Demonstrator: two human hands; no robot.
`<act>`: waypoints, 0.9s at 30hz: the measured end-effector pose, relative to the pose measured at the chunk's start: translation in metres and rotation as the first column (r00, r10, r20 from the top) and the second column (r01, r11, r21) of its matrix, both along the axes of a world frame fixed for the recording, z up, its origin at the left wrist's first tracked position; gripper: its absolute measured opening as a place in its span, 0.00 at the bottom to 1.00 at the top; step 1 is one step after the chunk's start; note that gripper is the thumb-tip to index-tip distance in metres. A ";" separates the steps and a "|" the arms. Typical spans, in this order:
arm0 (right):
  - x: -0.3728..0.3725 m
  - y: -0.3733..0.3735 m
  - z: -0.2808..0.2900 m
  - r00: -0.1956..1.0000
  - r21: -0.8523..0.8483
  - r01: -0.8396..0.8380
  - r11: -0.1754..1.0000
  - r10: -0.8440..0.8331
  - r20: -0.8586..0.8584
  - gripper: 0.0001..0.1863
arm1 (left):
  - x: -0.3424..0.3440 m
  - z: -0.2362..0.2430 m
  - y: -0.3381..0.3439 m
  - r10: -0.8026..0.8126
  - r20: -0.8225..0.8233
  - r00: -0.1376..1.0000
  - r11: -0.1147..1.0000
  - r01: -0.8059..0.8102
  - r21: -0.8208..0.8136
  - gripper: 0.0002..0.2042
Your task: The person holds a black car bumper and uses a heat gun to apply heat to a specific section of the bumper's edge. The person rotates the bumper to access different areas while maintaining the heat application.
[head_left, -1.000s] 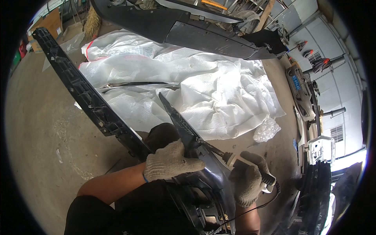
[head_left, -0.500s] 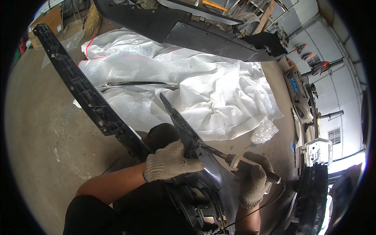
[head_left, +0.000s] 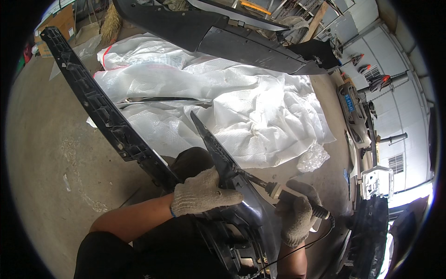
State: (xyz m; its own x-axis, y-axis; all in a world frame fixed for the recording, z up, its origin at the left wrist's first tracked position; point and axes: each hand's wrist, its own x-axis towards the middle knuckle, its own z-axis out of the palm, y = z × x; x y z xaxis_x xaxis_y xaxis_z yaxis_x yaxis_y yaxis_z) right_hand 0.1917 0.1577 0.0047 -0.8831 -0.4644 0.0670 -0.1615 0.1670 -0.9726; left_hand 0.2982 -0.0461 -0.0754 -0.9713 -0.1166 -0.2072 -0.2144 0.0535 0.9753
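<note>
A glossy black plastic car bumper point(head_left: 260, 209) lies across my lap, its narrow pointed end reaching forward over the bubble wrap. My left hand point(head_left: 204, 193), in a knitted grey glove, grips the bumper near its bend; some of its fingers are hidden behind the plastic. My right hand point(head_left: 298, 218), also gloved, is wrapped round the dark handle of a corded hot-air welding gun point(head_left: 281, 193). The gun has a pale collar and a metal nozzle pointing left at the bumper's edge, close to my left hand. Whether the nozzle touches the plastic I cannot tell.
Crumpled white bubble wrap point(head_left: 241, 116) covers the floor ahead. A long black ribbed part point(head_left: 100, 107) slants past my left side. Another dark bumper point(head_left: 251, 46) stands at the far side. More car bumpers point(head_left: 354, 114) lie by the right wall, and the gun's cable point(head_left: 297, 251) trails below.
My right hand and the hot-air welding gun have shifted very slightly, with the gun's rear end a little lower. My left hand keeps its grip on the bumper.
</note>
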 end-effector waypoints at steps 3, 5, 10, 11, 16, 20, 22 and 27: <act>0.002 0.001 -0.003 0.999 -0.051 0.033 0.998 -0.033 0.002 0.32 | 0.000 -0.008 0.002 0.013 -0.056 0.998 1.000 -0.013 0.014 0.34; 0.001 0.001 -0.003 1.000 -0.043 0.030 0.999 -0.030 -0.004 0.32 | 0.000 -0.004 0.001 0.006 -0.051 0.999 0.999 -0.004 0.041 0.35; 0.003 -0.003 0.001 0.999 -0.047 0.033 0.998 -0.032 0.021 0.31 | 0.000 -0.007 0.001 0.009 -0.051 0.999 1.000 -0.008 0.022 0.36; 0.002 -0.002 0.001 1.000 -0.049 0.024 0.999 -0.023 0.016 0.30 | 0.000 -0.006 0.001 0.002 -0.036 0.999 1.000 -0.001 0.014 0.37; -0.001 -0.001 -0.005 0.999 -0.087 0.017 0.996 -0.015 0.030 0.29 | -0.001 -0.009 0.001 -0.018 0.016 1.000 1.000 0.018 -0.023 0.38; 0.000 -0.001 0.000 0.999 -0.071 -0.009 0.997 0.012 0.039 0.28 | -0.001 -0.009 0.001 -0.019 -0.002 1.000 1.000 0.019 -0.022 0.38; -0.001 -0.001 -0.001 0.999 -0.085 -0.012 0.996 0.016 0.041 0.28 | -0.001 -0.008 0.001 -0.016 -0.012 1.000 1.000 0.015 -0.027 0.38; -0.006 0.002 -0.006 0.999 -0.065 -0.019 0.998 0.021 0.028 0.28 | -0.001 -0.014 0.001 -0.023 -0.031 0.999 1.000 0.023 -0.016 0.38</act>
State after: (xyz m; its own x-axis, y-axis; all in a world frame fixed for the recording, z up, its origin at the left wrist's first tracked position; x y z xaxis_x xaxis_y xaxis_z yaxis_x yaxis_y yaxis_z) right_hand 0.1852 0.1601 -0.0009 -0.8757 -0.4775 0.0724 -0.1365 0.1008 -0.9855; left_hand 0.2972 -0.0456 -0.0891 -0.9797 -0.0971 -0.1754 -0.1828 0.0735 0.9804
